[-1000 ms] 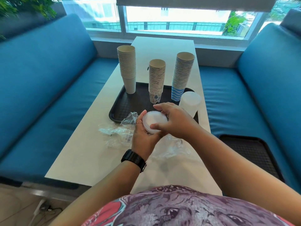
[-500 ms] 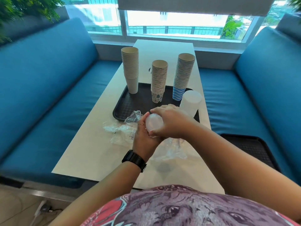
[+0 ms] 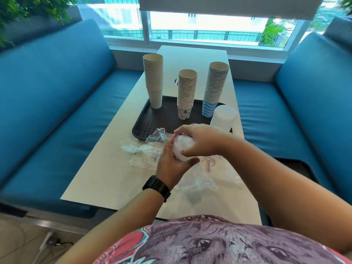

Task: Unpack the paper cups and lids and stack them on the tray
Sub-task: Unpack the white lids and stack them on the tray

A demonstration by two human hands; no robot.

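While both of my hands work above the middle of the white rectangular desk (image 3: 106,174), they hold a small stack of translucent white plastic lids (image 3: 182,149) between them. My left hand (image 3: 171,164), with a black watch at its wrist, cups the stack from below, its fingers curled round it; my right hand (image 3: 200,141) grips it from above. Crumpled clear plastic wrapping (image 3: 144,151) lies on the desk just beside and under my hands. Toward the far edge sits the black textured plastic tray (image 3: 152,122), carrying a tall stack of plain cream paper cups (image 3: 154,80), a shorter stack of tree-patterned paper cups (image 3: 186,94), a stack of blue wave-striped paper cups (image 3: 216,88) and, at its near right corner, a column of frosted white lids (image 3: 223,117).
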